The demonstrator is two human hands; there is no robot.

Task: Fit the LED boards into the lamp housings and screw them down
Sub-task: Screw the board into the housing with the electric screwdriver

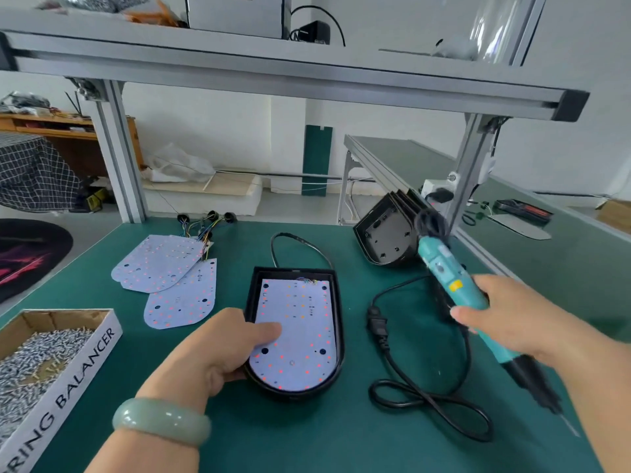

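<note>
A black lamp housing [338, 302] lies on the green table in front of me, with a white LED board [300, 322] inside it. My left hand [222, 349] grips the housing's left rim, its thumb lying on the board. My right hand [508, 315] holds a teal electric screwdriver [450, 278] above the table to the right of the housing, bit pointing down and to the right. Loose LED boards [164, 264] with coloured wires lie at the left. A stack of empty black housings [389, 233] leans at the back right.
A cardboard box [88, 356] full of small screws sits at the near left. The screwdriver's black cable [430, 397] loops on the table right of the housing. Aluminium frame posts [119, 151] and a shelf beam stand behind and above the work area.
</note>
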